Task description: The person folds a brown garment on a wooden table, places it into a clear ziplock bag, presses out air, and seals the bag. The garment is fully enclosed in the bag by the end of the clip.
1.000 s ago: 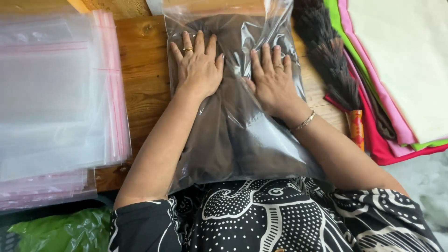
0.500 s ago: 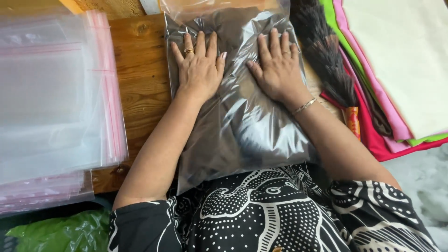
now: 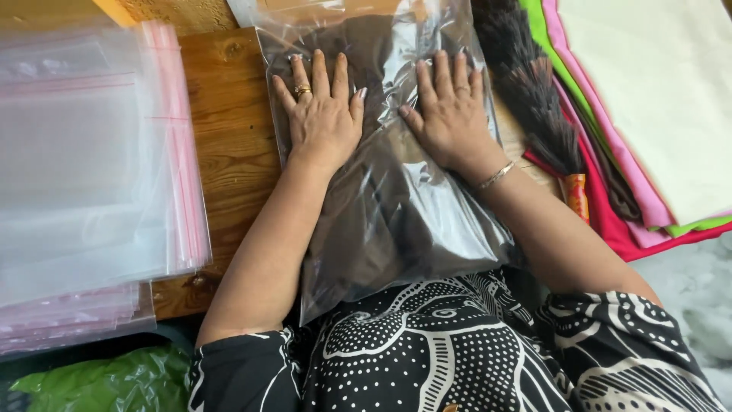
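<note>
Dark cloth already inside clear plastic bag (image 3: 412, 214). Left hand (image 3: 324, 114), right hand (image 3: 450, 114) flat on it, fingers spread, clamping nothing. Far mouth: cannot tell if sealed. Empty bags (image 3: 91, 175) stacked left.

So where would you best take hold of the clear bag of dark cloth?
Probably at the clear bag's near edge, coming from the person's side: it overhangs the wooden table unpinned, while both flat hands, left and right, cover the far half.

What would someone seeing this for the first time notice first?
Both hands, the left hand and right hand, lie flat on a clear plastic bag of dark cloth at centre. A stack of empty clear bags sits at left, a dark brush and coloured cloths at right.
</note>
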